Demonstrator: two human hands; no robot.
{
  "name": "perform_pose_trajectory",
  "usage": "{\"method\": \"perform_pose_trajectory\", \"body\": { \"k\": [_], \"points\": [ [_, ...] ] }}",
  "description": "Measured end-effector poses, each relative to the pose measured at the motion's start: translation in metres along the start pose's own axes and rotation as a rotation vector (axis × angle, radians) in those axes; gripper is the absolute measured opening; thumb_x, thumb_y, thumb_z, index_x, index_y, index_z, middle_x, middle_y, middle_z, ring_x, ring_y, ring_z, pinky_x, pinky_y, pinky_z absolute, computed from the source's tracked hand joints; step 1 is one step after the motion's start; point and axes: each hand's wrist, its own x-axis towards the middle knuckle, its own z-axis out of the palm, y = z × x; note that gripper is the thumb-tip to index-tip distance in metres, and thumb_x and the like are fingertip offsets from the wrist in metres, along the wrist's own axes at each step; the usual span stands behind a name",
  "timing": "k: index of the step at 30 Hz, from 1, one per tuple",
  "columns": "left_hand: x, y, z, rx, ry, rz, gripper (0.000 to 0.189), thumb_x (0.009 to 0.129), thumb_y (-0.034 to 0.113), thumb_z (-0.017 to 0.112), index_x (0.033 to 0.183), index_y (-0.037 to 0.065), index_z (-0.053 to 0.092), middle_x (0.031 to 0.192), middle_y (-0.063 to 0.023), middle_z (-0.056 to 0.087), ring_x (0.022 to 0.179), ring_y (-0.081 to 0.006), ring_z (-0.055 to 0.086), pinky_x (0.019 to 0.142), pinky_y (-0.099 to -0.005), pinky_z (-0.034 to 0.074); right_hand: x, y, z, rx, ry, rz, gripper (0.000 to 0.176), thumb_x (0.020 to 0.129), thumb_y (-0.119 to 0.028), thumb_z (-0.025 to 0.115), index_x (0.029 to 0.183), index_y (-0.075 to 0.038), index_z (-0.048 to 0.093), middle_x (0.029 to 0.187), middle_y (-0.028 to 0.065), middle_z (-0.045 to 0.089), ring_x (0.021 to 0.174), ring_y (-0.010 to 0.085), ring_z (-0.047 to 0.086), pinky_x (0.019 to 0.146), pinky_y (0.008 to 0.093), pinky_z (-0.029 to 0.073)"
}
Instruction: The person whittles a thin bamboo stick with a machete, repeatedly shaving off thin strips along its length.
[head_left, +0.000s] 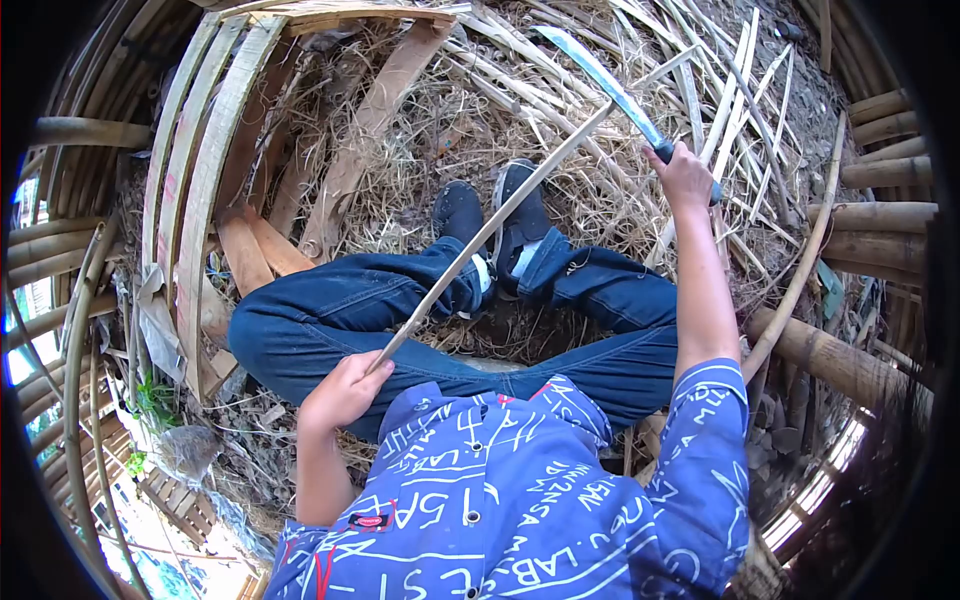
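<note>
left hand (345, 392) closed round near end of bamboo strip (480, 248), low by lap. strip's long axis runs diagonally, away and rightward over shoes (520, 205), far end meeting knife (600, 86) blade. right hand (685, 175) fisted on knife handle, arm stretched out. i judge right hand nearer crossing point, left hand well apart from it.

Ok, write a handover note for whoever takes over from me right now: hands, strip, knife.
Left hand: shut on the near end of the bamboo strip, which runs out over the crossed legs.
Right hand: shut on the knife, blade against the strip's far part.
Done: loose strips lie on the ground ahead.
Left: this strip, not yet set down.
</note>
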Motion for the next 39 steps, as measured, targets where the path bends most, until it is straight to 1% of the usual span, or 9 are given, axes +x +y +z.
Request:
{"method": "perform_pose_trajectory", "body": {
  "k": [7, 9, 15, 19, 24, 31, 35, 36, 39],
  "points": [
    [-0.001, 0.001, -0.002, -0.022, -0.015, -0.034, 0.027, 0.098, 0.020, 0.052, 0.086, -0.004, 0.052, 0.059, -0.0034, 0.041, 0.059, -0.0109, 0.036, 0.053, -0.0325, 0.035, 0.013, 0.021, -0.004, -0.106, 0.158, -0.166, 0.060, 0.085, -0.067, 0.055, 0.085, -0.008, 0.059, 0.070, 0.0105, 0.067, 0.061, 0.0284, 0.069, 0.053, 0.0378, 0.054],
    [0.000, 0.002, -0.003, -0.025, -0.042, -0.038, 0.027, 0.098, 0.020, 0.052, 0.085, -0.004, 0.052, 0.059, -0.0026, 0.041, 0.059, -0.0105, 0.035, 0.053, -0.0320, 0.034, 0.018, 0.024, -0.026, -0.165, -0.033, -0.117, 0.062, 0.085, -0.069, 0.053, 0.085, -0.008, 0.061, 0.074, 0.0132, 0.069, 0.066, 0.0297, 0.070, 0.057, 0.0395, 0.056],
    [0.000, 0.000, -0.001, -0.033, -0.018, -0.028, 0.027, 0.097, 0.020, 0.052, 0.085, -0.004, 0.052, 0.059, -0.0027, 0.040, 0.059, -0.0107, 0.035, 0.053, -0.0320, 0.034, 0.002, 0.022, -0.046, 0.152, -0.341, -0.026, 0.066, 0.084, -0.069, 0.054, 0.092, -0.004, 0.066, 0.080, 0.0196, 0.069, 0.081, 0.0349, 0.070, 0.073, 0.0468, 0.054],
    [-0.002, -0.003, 0.000, -0.037, -0.025, -0.042, 0.026, 0.098, 0.019, 0.052, 0.085, -0.004, 0.051, 0.060, -0.0035, 0.041, 0.061, -0.0112, 0.036, 0.055, -0.0326, 0.035, 0.003, 0.026, -0.031, 0.322, -0.383, 0.080, 0.069, 0.083, -0.070, 0.055, 0.092, -0.003, 0.068, 0.081, 0.0213, 0.069, 0.083, 0.0392, 0.067, 0.077, 0.0492, 0.051],
    [-0.002, -0.001, -0.003, -0.030, -0.026, 0.004, 0.026, 0.098, 0.020, 0.051, 0.084, -0.001, 0.053, 0.061, 0.0002, 0.042, 0.059, -0.0088, 0.037, 0.053, -0.0300, 0.034, -0.001, 0.019, -0.017, 0.176, -0.224, 0.061, 0.070, 0.082, -0.072, 0.054, 0.084, -0.003, 0.064, 0.079, 0.0211, 0.069, 0.080, 0.0392, 0.068, 0.071, 0.0491, 0.052],
    [-0.004, 0.001, -0.013, -0.217, -0.124, -0.125, 0.029, 0.099, 0.022, 0.051, 0.077, 0.004, 0.052, 0.059, 0.0047, 0.041, 0.057, -0.0069, 0.036, 0.051, -0.0277, 0.032, -0.015, -0.008, 0.022, 0.029, 0.070, 0.065, 0.063, 0.083, -0.069, 0.055, 0.082, -0.006, 0.060, 0.072, 0.0155, 0.068, 0.069, 0.0345, 0.070, 0.062, 0.0464, 0.054],
    [-0.002, -0.001, -0.016, -0.293, -0.182, -0.191, 0.032, 0.100, 0.024, 0.049, 0.073, 0.005, 0.049, 0.059, 0.0047, 0.042, 0.056, -0.0076, 0.036, 0.051, -0.0276, 0.032, -0.013, -0.004, 0.013, -0.015, 0.049, -0.037, 0.061, 0.085, -0.067, 0.054, 0.080, -0.007, 0.058, 0.071, 0.0139, 0.068, 0.065, 0.0314, 0.070, 0.054, 0.0415, 0.054],
    [-0.001, -0.005, -0.014, -0.287, -0.181, -0.106, 0.034, 0.101, 0.029, 0.048, 0.072, 0.011, 0.046, 0.056, 0.0062, 0.039, 0.045, -0.0047, 0.034, 0.039, -0.0240, 0.027, -0.011, 0.003, 0.012, -0.050, 0.058, -0.074, 0.060, 0.085, -0.067, 0.054, 0.081, -0.008, 0.058, 0.069, 0.0130, 0.068, 0.062, 0.0304, 0.069, 0.052, 0.0405, 0.054],
    [-0.001, 0.003, -0.011, -0.209, -0.151, -0.111, 0.034, 0.101, 0.027, 0.048, 0.072, 0.009, 0.047, 0.057, 0.0052, 0.041, 0.049, -0.0059, 0.037, 0.043, -0.0255, 0.031, -0.006, 0.020, 0.002, -0.096, 0.095, -0.166, 0.059, 0.086, -0.067, 0.054, 0.078, -0.008, 0.057, 0.066, 0.0117, 0.067, 0.058, 0.0292, 0.069, 0.049, 0.0386, 0.054]
  ]
}}
